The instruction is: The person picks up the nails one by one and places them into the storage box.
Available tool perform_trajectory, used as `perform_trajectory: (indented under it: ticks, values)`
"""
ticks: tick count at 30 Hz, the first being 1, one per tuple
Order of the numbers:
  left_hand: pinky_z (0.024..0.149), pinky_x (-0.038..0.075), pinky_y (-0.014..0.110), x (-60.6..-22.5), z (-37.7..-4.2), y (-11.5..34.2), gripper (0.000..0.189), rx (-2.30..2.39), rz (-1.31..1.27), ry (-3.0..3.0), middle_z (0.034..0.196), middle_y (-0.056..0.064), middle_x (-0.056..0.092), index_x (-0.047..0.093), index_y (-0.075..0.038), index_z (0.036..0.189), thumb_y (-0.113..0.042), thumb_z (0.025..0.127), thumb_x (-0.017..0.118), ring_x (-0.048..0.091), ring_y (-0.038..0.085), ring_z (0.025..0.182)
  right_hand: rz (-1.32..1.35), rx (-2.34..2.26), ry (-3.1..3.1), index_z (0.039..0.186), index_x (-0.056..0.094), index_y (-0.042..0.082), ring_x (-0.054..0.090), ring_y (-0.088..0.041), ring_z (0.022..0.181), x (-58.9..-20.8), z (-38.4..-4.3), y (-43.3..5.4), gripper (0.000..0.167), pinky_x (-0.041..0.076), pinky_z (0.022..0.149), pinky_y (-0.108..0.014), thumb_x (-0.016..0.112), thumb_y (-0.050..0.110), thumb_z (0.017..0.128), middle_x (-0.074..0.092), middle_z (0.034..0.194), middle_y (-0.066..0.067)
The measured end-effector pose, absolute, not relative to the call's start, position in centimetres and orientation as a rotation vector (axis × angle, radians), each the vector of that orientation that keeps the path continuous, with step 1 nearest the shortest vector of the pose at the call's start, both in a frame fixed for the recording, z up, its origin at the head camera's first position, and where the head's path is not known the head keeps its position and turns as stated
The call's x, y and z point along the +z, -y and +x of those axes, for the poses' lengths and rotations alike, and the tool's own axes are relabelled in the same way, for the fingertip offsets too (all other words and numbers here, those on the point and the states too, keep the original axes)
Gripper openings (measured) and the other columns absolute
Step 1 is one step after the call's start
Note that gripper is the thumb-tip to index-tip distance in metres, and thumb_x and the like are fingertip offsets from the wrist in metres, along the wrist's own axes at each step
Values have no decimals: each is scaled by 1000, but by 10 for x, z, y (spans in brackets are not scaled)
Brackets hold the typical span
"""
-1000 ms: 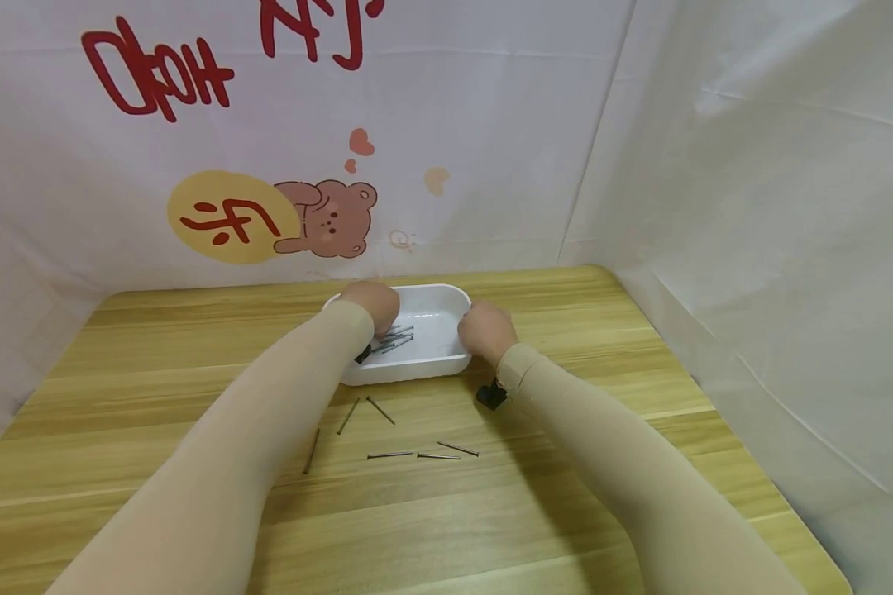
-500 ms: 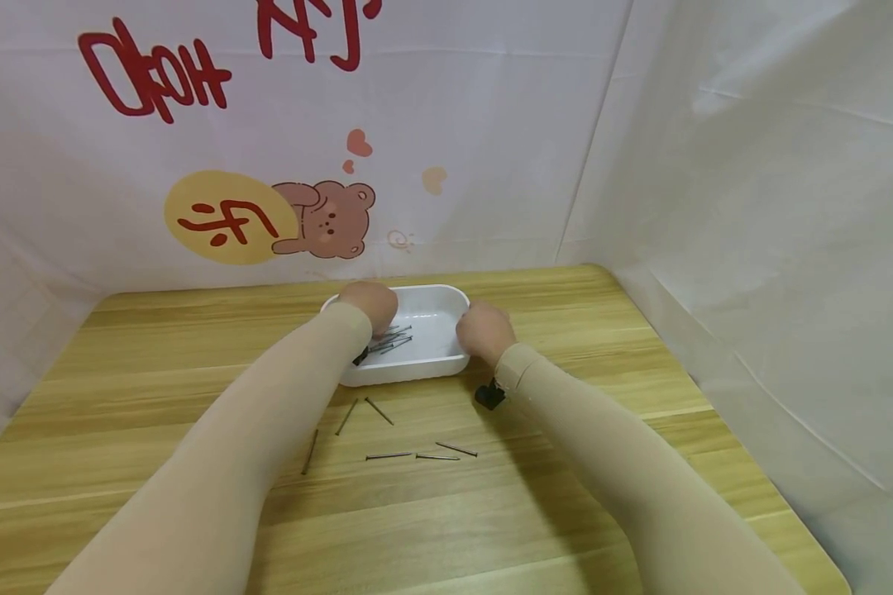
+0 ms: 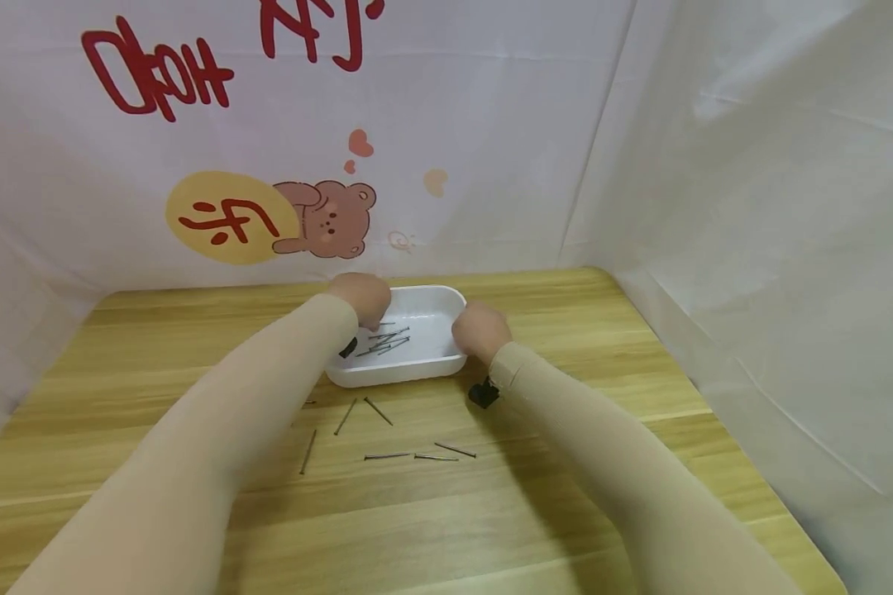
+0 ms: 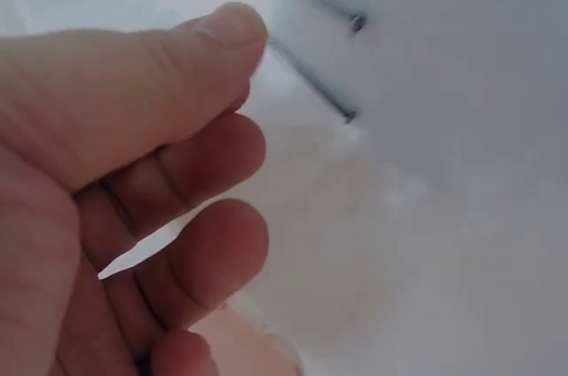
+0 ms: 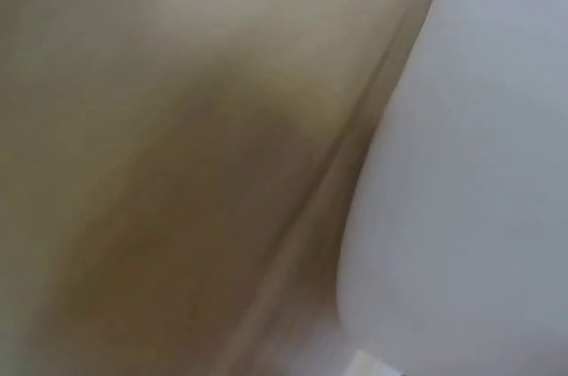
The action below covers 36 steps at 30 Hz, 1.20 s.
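Note:
A white tray (image 3: 433, 364) stands toward the back of the table, with several nails (image 3: 384, 342) lying loose on its floor. Over the tray's left end hovers my left hand (image 3: 361, 296). Its fingers (image 4: 222, 256) are loosely bent, with the thumb tip close to the index finger. One nail (image 4: 312, 83) shows just past the thumb; it seems to lie on the tray, not in the hand. My right hand (image 3: 482, 330) grips the tray's right rim, its fingertips hidden. In the right wrist view only blurred skin and the tray's white wall (image 5: 461, 181) show.
Several more nails lie scattered on the wooden table (image 3: 551, 496) in front of the tray, among them a slanted nail (image 3: 378, 411) and a nail (image 3: 436, 457) nearer the front. A printed white cloth (image 3: 491, 149) hangs behind the table, and a plain one (image 3: 774, 248) along the right.
My left hand has moved a little left and back, uncovering more of the nails in the tray. The tray and my right hand have shifted slightly left.

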<state>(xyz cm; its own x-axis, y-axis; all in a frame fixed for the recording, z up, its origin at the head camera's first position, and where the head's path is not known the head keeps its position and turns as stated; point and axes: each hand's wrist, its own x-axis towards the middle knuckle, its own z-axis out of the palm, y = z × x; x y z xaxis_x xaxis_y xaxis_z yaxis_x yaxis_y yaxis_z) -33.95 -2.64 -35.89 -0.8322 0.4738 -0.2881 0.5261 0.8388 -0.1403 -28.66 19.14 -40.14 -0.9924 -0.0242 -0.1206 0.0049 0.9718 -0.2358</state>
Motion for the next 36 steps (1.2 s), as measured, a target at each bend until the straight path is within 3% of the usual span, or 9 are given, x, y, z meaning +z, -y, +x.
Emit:
perform_trajectory:
  ticks: [5, 10, 19, 24, 30, 36]
  values:
    - [83, 56, 42, -325, -325, 43, 12, -169, 844, -2832, 94, -1, 72, 74, -17, 93, -28, 97, 75, 64, 21, 86, 16, -428, -2985, 82, 65, 6, 60, -23, 76, -399, -286, -187, 25, 55, 68, -37, 45, 9, 98, 68, 91, -11]
    - [84, 54, 40, -298, -307, 69, 15, -7, 872, -2871, 102, 0, 73, 76, -15, 107, -28, 100, 72, 65, 20, 90, 25, -396, -2979, 76, 62, 7, 59, -24, 74, -395, -283, -191, 28, 52, 65, -35, 45, 8, 98, 67, 87, -11]
    - [86, 58, 48, -296, -283, 135, 30, 37, 828, -2920, 96, 3, 73, 73, -7, 122, -24, 98, 75, 67, 20, 85, 17, -369, -2965, 84, 68, 2, 59, -25, 77, -395, -283, -190, 28, 52, 69, -37, 44, 9, 98, 68, 89, -13]
    - [79, 58, 46, -316, -270, 159, 25, -2, 839, -2844, 92, -1, 72, 74, -11, 116, -27, 98, 75, 66, 17, 84, 61, -400, -2947, 88, 68, 1, 59, -25, 76, -399, -286, -190, 27, 49, 65, -34, 44, 8, 97, 67, 90, -13]
    - [85, 57, 47, -345, -252, 172, 16, 6, 825, -2721, 98, -4, 72, 76, -18, 110, -26, 97, 75, 66, 17, 91, 54, -408, -2945, 91, 69, 1, 60, -26, 77, -398, -285, -190, 26, 50, 66, -35, 44, 8, 96, 68, 91, -14]
    - [81, 56, 40, -368, -235, 173, 2, 50, 846, -2687, 89, -10, 68, 75, -24, 97, -24, 95, 75, 61, 12, 83, 33, -393, -2946, 91, 69, 0, 61, -27, 78, -397, -284, -186, 26, 52, 69, -37, 45, 8, 96, 69, 93, -15]
